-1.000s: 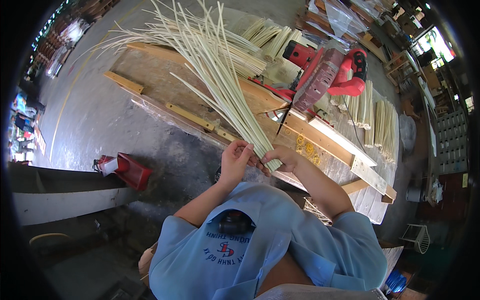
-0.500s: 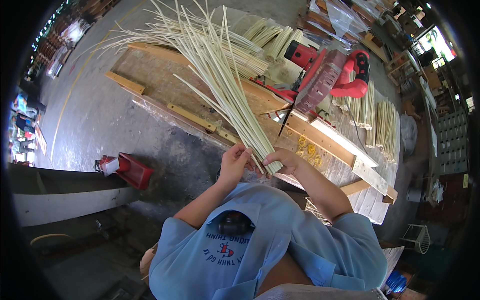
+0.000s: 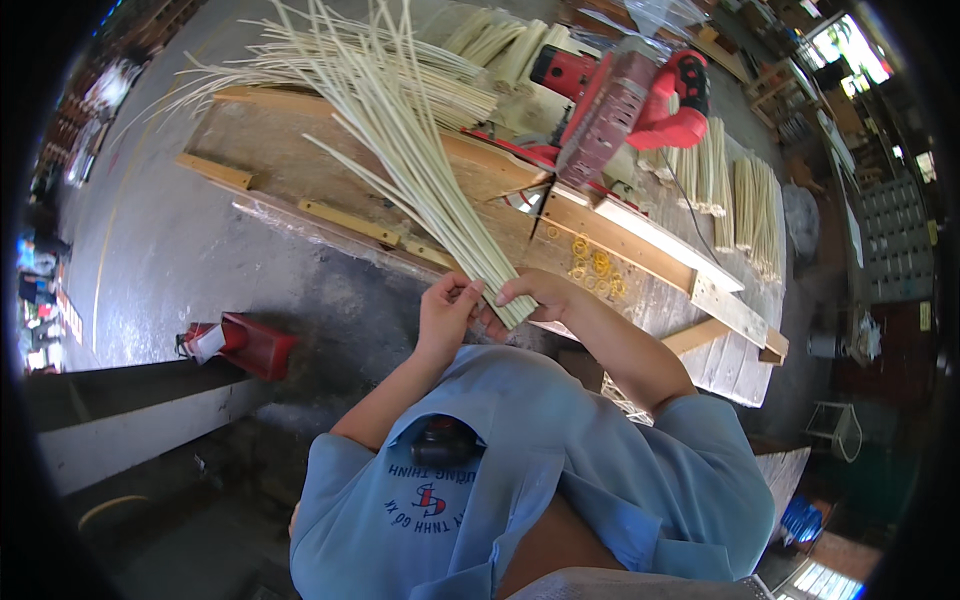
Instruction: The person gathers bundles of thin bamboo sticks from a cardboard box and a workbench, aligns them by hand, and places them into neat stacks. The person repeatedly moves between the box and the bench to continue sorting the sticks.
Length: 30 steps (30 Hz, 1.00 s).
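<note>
A long bundle of pale cane sticks (image 3: 440,190) slants across the near edge of the workbench, its trimmed ends toward me and its far ends fanned out. My right hand (image 3: 546,292) is wrapped round the near end, thumb lying on top. On the bundle's left side, my left hand (image 3: 448,312) has its thumb and fingers closed at the sticks; some of its fingertips are hidden behind them. Beyond the bundle lies a looser heap of similar sticks (image 3: 455,90) on the bench.
A red power saw (image 3: 610,115) stands on the bench past my right hand, beside a wooden fence (image 3: 640,250). Yellow rubber bands (image 3: 598,268) lie near it. Tied stick bundles (image 3: 757,215) rest at the right. A red bin (image 3: 258,345) is at the left.
The view has shifted, so the bench and saw sit further left and higher. Both hands keep their hold on the cane sticks, with little change in grip.
</note>
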Each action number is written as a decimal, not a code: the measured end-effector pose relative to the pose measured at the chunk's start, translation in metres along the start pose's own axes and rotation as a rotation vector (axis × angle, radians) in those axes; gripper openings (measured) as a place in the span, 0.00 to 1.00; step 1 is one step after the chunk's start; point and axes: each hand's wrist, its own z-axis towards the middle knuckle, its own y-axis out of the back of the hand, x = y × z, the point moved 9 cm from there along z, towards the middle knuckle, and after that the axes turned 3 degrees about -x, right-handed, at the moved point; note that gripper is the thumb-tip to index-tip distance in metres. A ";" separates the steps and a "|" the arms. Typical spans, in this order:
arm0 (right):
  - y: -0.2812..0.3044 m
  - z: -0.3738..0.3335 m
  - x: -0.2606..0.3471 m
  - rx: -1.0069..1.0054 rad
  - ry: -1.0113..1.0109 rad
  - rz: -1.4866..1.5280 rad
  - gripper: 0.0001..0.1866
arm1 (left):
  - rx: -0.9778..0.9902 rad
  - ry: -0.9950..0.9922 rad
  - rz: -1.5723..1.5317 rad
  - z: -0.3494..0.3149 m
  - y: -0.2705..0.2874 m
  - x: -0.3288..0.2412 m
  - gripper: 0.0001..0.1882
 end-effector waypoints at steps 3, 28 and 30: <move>0.000 -0.002 -0.001 -0.033 -0.021 0.004 0.23 | -0.009 0.002 0.003 -0.002 -0.002 -0.004 0.09; 0.033 -0.114 0.008 -0.809 0.074 -1.311 0.24 | 0.757 -1.129 1.743 -0.031 -0.172 -0.009 0.49; 0.039 -0.123 0.000 -0.841 0.044 -1.296 0.24 | 0.827 -1.150 1.698 -0.033 -0.183 0.001 0.48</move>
